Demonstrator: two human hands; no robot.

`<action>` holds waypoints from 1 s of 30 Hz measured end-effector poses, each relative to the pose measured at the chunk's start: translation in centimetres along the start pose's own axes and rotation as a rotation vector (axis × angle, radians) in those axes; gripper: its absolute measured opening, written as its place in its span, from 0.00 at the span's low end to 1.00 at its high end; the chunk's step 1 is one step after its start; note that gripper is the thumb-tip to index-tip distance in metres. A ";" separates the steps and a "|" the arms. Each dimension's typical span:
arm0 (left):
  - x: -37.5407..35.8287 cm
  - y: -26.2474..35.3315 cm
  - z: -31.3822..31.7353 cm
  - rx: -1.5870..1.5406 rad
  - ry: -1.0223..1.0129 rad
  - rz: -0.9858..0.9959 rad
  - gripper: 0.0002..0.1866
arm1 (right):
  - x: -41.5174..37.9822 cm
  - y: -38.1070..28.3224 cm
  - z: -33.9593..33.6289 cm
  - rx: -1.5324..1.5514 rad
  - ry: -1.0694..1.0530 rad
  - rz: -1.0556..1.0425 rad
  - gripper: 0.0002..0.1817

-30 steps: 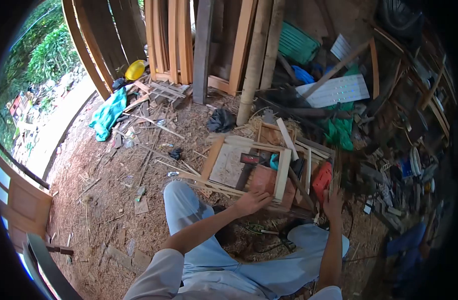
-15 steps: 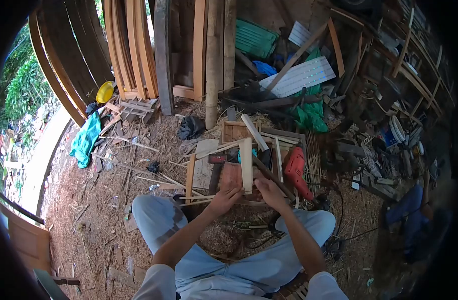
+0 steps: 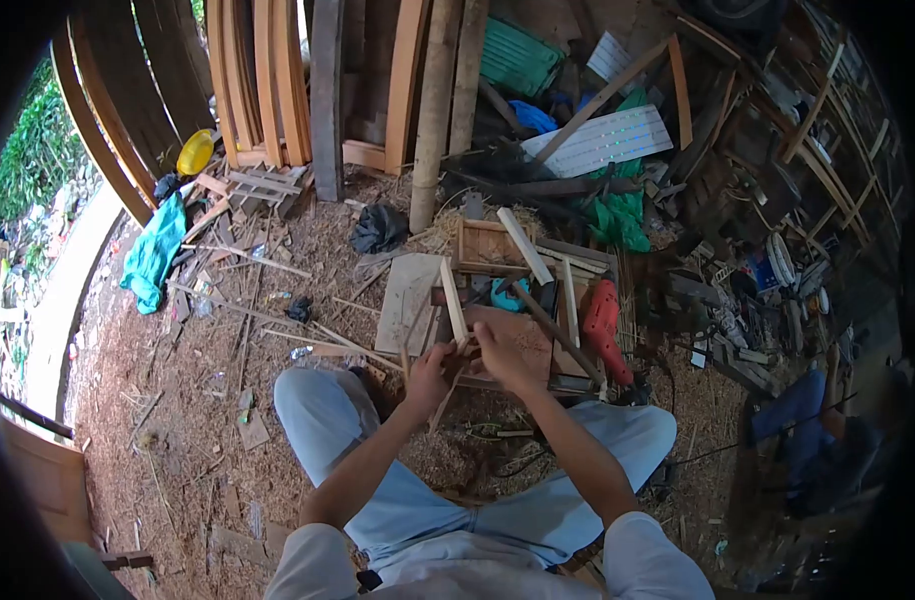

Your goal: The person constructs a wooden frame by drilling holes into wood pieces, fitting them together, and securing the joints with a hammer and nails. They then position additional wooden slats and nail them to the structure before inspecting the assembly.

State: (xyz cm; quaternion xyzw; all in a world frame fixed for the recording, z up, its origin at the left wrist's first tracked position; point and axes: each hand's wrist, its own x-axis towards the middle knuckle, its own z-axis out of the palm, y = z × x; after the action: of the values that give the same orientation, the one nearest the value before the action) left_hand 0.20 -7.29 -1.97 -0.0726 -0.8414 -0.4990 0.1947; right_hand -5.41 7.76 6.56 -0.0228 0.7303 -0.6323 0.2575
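A pale wooden strip (image 3: 451,300) is tilted up and away from my two hands, which meet at its near end. My left hand (image 3: 430,372) is closed around the lower part of the strip, and thinner sticks show beside it. My right hand (image 3: 499,357) is closed at the same end, its fingertips touching the wood; exactly how they grip is hidden. Beyond and below my hands lies a reddish-brown board (image 3: 512,338). A small teal object (image 3: 507,294) sits past the board. To the right, a red power drill (image 3: 603,325) lies on its side.
A small wooden frame box (image 3: 489,247) and a pale block (image 3: 525,246) lie ahead. Sawdust and loose sticks cover the ground. A bamboo post (image 3: 429,130) stands farther off, with a black bag (image 3: 379,229) near its foot. Another person's blue-clothed leg (image 3: 792,405) is at right.
The pale strip has moved left and tilted, lifted off the reddish board with my hands. My right hand has come in beside my left. The head view has shifted slightly.
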 end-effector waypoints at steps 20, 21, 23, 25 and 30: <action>-0.4 -1.0 -2.1 -0.752 0.187 -0.385 0.14 | 3.9 4.7 2.7 -0.704 0.109 -0.209 0.20; 0.4 1.8 -3.3 -0.753 0.179 -0.598 0.16 | 3.7 4.3 3.0 -0.702 0.108 -0.210 0.20; 0.8 0.5 -2.6 -0.733 0.133 -0.732 0.16 | 3.1 3.7 3.5 -0.781 0.097 -0.194 0.20; 1.5 0.6 -2.5 -0.829 -0.016 -0.863 0.17 | 2.6 3.4 3.9 -0.800 0.122 -0.245 0.16; 2.2 -0.5 -1.2 -0.687 -0.030 -0.710 0.17 | 0.4 0.2 2.4 -0.885 0.115 -0.276 0.11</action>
State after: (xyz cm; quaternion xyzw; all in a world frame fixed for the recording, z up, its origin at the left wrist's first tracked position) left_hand -1.63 -8.72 -0.99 0.1514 -0.6036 -0.7820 -0.0346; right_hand -4.76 5.43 6.09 -0.1923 0.9330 -0.2888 0.0957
